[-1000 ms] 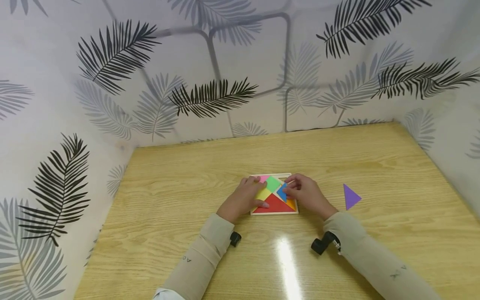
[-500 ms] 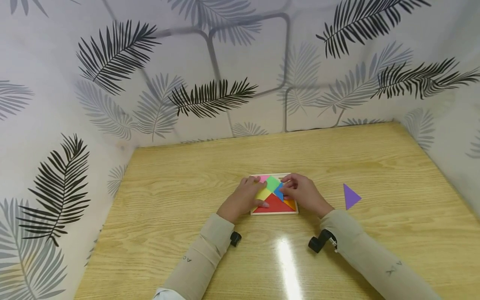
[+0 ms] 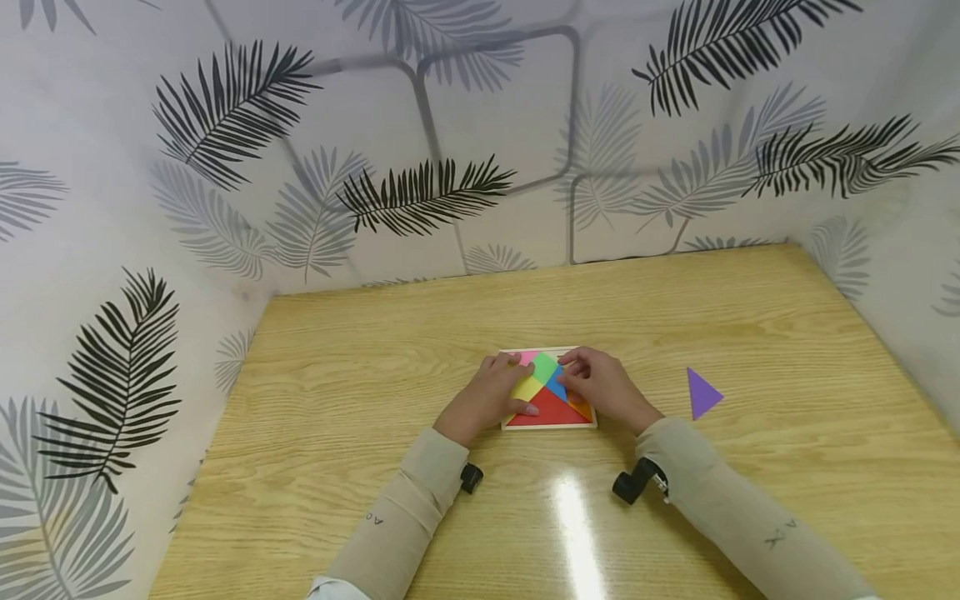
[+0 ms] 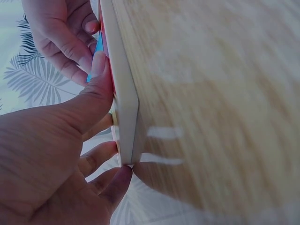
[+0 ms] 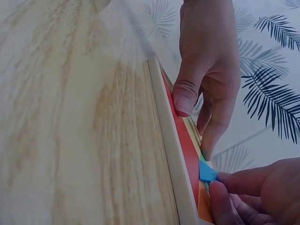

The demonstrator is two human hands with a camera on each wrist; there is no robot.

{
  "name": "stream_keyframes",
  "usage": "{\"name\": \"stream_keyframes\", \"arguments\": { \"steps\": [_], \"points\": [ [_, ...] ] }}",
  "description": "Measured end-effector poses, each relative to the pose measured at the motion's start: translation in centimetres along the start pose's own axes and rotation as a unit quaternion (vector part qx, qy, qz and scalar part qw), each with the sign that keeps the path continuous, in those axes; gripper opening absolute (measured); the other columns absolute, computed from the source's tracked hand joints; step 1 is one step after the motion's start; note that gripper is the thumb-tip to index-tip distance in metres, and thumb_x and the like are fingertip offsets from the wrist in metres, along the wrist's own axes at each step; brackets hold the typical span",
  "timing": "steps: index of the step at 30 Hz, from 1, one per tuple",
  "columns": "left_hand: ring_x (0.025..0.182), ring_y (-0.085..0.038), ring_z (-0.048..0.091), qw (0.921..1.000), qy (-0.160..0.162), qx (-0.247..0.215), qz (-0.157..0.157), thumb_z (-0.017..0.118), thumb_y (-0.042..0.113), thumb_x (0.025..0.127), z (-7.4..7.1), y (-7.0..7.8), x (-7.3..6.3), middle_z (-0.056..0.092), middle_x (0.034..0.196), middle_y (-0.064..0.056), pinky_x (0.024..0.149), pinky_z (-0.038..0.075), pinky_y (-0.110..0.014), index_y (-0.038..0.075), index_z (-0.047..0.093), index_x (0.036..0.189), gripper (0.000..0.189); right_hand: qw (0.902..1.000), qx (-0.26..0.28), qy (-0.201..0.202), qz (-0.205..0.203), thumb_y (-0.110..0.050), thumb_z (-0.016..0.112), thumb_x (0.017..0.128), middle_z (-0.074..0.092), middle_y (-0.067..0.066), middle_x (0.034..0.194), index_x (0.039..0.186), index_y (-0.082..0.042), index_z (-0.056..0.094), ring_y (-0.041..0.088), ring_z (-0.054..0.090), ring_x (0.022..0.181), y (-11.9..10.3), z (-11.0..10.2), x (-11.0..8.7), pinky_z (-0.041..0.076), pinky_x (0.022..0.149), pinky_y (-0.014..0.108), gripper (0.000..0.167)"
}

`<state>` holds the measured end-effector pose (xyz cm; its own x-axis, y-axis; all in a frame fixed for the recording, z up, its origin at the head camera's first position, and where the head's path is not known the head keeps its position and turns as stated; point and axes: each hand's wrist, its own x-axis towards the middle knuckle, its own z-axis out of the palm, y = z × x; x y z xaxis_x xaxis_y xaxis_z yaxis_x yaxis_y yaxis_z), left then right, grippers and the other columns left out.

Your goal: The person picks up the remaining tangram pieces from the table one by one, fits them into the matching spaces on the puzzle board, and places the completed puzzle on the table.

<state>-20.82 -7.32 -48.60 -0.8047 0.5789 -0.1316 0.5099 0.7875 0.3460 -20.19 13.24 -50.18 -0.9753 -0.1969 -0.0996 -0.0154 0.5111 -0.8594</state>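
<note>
A wooden tangram tray (image 3: pixel 551 427) lies on the table with coloured pieces in it. My left hand (image 3: pixel 486 393) rests spread over its left side, thumb on the red triangle (image 3: pixel 540 412) and the other fingers across the yellow piece (image 3: pixel 525 389) and the tray's edge. Between thumb and index finger, my right hand (image 3: pixel 603 385) pinches a blue tangram piece (image 5: pixel 207 172). That piece sits tilted in the right wrist view, between the red triangle and the green piece (image 3: pixel 543 367). An orange piece (image 3: pixel 582 409) shows below the right fingers, and a pink piece (image 3: pixel 527 357) is partly covered.
A purple triangle (image 3: pixel 703 393) lies on the wooden table (image 3: pixel 360 367), right of the tray. Leaf-patterned cloth (image 3: pixel 495 225) rises behind the table and along both sides. A black wrist camera (image 3: pixel 633 482) hangs below the right sleeve.
My right hand has moved a little left with the blue piece, bringing it up against the green and red ones. The left hand has stayed in place.
</note>
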Motion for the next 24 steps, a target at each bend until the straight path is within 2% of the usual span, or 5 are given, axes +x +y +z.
{"name": "stream_keyframes", "arguments": {
  "steps": [7, 15, 24],
  "points": [
    [0.129, -0.030, 0.029, 1.0000, -0.003, 0.002, -0.004, 0.064, 0.045, 0.081, 0.02, 0.02, 0.03, 0.032, 0.145, -0.012, 0.103, 0.034, -0.037, 0.011, 0.042, 0.141, 0.073, 0.9998, -0.018, -0.002, 0.004, -0.014, 0.064, 0.089, 0.061, 0.008, 0.090, 0.113, -0.003, 0.057, 0.018, 0.059, 0.071, -0.13, 0.10, 0.04, 0.053, 0.063, 0.027, 0.027],
    [0.130, -0.030, 0.028, 0.9999, -0.009, 0.010, -0.006, 0.063, 0.045, 0.081, -0.03, 0.09, 0.02, 0.031, 0.146, -0.011, 0.103, 0.033, -0.037, 0.011, 0.040, 0.142, 0.073, 0.9945, -0.101, 0.003, -0.028, -0.014, 0.067, 0.087, 0.061, 0.006, 0.091, 0.112, 0.000, 0.060, 0.018, 0.057, 0.083, -0.16, 0.24, -0.29, 0.051, 0.076, 0.032, 0.030],
    [0.128, -0.031, 0.029, 0.9999, -0.009, 0.009, -0.005, 0.063, 0.045, 0.082, -0.10, 0.11, -0.01, 0.031, 0.145, -0.011, 0.102, 0.034, -0.037, 0.011, 0.040, 0.142, 0.073, 0.9889, -0.138, 0.015, -0.053, -0.011, 0.067, 0.086, 0.062, 0.009, 0.091, 0.112, 0.006, 0.062, 0.019, 0.057, 0.082, -0.32, 0.66, -0.60, 0.050, 0.076, 0.035, 0.032]
  ]
}}
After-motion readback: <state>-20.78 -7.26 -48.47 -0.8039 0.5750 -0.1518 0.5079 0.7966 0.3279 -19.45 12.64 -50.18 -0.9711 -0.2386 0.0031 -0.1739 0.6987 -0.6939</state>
